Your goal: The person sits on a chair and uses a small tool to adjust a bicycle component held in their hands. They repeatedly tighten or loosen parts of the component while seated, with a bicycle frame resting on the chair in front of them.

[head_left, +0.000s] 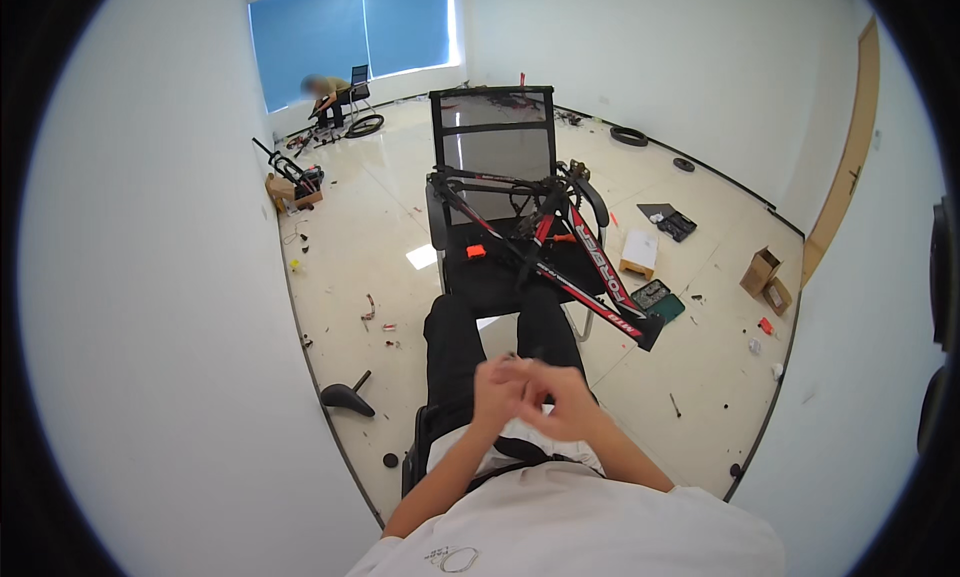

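Note:
Above my lap, my left hand (494, 395) and my right hand (560, 402) are brought together, fingers closed and overlapping. A small dark bit shows at the fingertips; motion blur hides what it is. Just beyond my knees, a black and red bicycle frame (598, 260) lies tilted across the arms and seat of a black mesh-backed chair (472, 282). Its head tube end sticks out past the right side of the seat. A small orange-red object (475, 251) rests on the seat, left of the frame. Neither hand touches the frame.
Right of the chair lie a white-topped box (639, 249), an opened green tool case (655, 299), a dark tool case (677, 225) and cardboard boxes (761, 268). A bicycle saddle (347, 400) lies at left. Far off, another person (326, 95) sits bent forward near a tyre (365, 126).

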A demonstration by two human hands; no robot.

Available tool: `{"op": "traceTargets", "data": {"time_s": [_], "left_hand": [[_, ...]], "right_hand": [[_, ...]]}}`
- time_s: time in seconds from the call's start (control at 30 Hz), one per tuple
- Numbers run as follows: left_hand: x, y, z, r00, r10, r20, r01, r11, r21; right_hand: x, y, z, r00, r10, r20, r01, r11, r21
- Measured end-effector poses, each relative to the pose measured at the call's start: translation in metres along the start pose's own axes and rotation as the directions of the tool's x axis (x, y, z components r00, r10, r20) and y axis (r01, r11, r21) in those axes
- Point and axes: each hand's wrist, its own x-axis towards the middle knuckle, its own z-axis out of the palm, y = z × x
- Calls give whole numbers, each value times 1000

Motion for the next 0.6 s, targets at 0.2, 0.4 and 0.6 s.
{"op": "traceTargets", "data": {"time_s": [0.2,0.4,0.6], "left_hand": [[-7,44,24,935,-352,46,350,935,47],[14,90,-14,955,-282,-89,244,921,-304],[29,88,-41,853,-203,-481,63,955,-291]], "right_hand": [[-1,55,-41,929,366,-59,-344,910,232],[7,75,5,966,253,-59,-259,957,-132],[-7,25,42,811,352,467,-428,902,63]]}}
